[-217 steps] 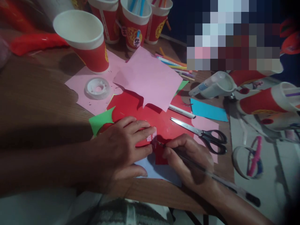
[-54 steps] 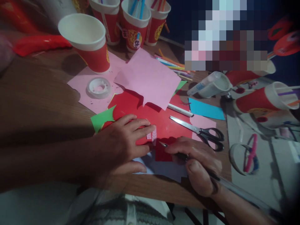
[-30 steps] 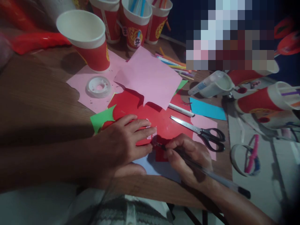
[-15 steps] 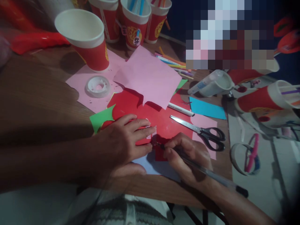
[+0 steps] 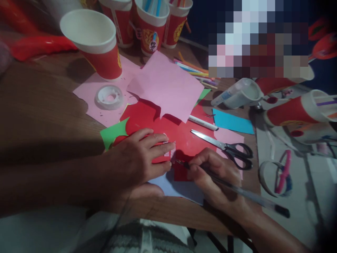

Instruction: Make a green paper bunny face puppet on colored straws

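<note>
My left hand (image 5: pixel 143 158) lies flat with its fingers spread on the red paper (image 5: pixel 195 144), fingertips over a small pink paper piece (image 5: pixel 172 149). Between the thumb and fingers of my right hand (image 5: pixel 213 172) is a pen (image 5: pixel 250 198), its tip beside that pink piece. Black-handled scissors (image 5: pixel 223 146) lie partly open just beyond my right hand. A white marker (image 5: pixel 202 123) rests on the red paper. Under my left hand's fingers, a pale blue sheet (image 5: pixel 179 188) shows along the near side.
A large pink sheet (image 5: pixel 167 86) lies behind the red paper. To the left are a tape roll (image 5: pixel 109 97), a tilted red cup (image 5: pixel 102 56) and green paper (image 5: pixel 114 133). Cups with straws (image 5: pixel 151 28) stand behind. Blue paper (image 5: pixel 233 121) and another cup (image 5: pixel 289 110) are at right.
My right hand has shifted slightly right, and the pen's tip has moved a little away from the pink piece. My left hand stays in place.
</note>
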Motion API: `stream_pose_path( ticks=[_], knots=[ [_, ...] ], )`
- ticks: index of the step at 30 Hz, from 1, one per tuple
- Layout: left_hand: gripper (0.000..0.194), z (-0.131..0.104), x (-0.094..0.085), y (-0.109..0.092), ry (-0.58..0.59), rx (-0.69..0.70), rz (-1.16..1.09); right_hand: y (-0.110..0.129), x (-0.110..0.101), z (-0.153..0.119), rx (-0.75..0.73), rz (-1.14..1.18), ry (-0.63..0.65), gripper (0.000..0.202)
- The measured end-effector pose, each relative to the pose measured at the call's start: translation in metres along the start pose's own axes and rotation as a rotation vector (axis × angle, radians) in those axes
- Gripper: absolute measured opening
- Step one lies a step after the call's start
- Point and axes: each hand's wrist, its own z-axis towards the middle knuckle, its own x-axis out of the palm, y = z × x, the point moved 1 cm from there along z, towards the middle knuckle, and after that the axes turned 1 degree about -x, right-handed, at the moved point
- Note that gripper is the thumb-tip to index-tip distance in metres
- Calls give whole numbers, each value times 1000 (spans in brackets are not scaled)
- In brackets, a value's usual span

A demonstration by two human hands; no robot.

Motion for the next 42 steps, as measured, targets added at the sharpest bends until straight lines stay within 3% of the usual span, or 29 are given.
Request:
stream_pose_path(
  ticks=[11,19,25,33,42],
  knots=[
    [41,0,1,1,-13,11,2,-1,-1,-1,43,-12,30,8],
    [40,0,1,0,-12,10,-9,3,-6,1,-18,-95,96,6],
    [39,0,0,0,-19,-1,-18,2,1,-2,-18,-105,5,7],
    [40,1,0,0,-25,8,-8,-1,1,-1,26,28,22,10],
    [39,0,1,-1,-42,-6,-17,0,5,-2,27,-36,30,6]
  ],
)
